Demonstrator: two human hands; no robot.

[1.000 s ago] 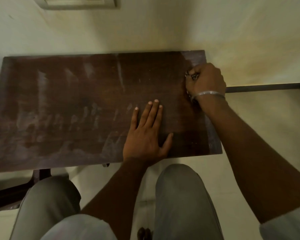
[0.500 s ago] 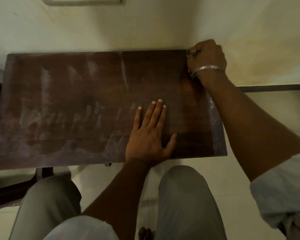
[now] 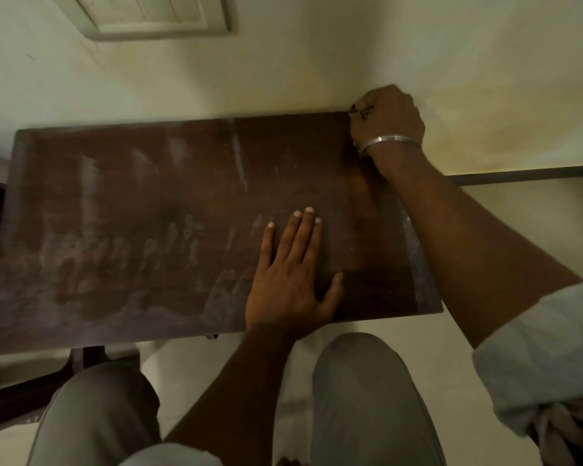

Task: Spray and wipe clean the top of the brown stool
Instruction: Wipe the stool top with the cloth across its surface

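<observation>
**A:** Where was the stool, and what did each hand have?

**B:** The brown stool point(image 3: 182, 196) stood just beyond the person's knees, its long top running from 9 to 3 o'clock, with a pale wall point(image 3: 317, 62) at 12. The right hand point(image 3: 387, 119) was at the top's 1 o'clock corner. Its fingers were curled tight round what looked like a wad of cloth point(image 3: 362, 111), of which only a dark scrap showed at the knuckles. The left hand point(image 3: 290, 280) lay flat at about 5 o'clock, fingers straight and close together, thumb spread, holding nothing.

**A:** And the arms?

**B:** The right forearm reached diagonally across the 3 o'clock edge, with a bangle point(image 3: 391, 141) at the wrist and the sleeve point(image 3: 535, 348) pushed up. The left came straight up from 6 o'clock between the knees.

**A:** So how should the wipe have gone?

**B:** I judged the corner a good starting place. From there, long overlapping strokes toward 9 o'clock would suit, because the pale smears point(image 3: 122, 250) lay thickest from the centre out to 8 o'clock. The flat palm looked useful for steadying the stool, but it covered a patch and would need lifting so that patch got wiped too. Firm, even pressure would matter, and the edges would need taking in.
</observation>
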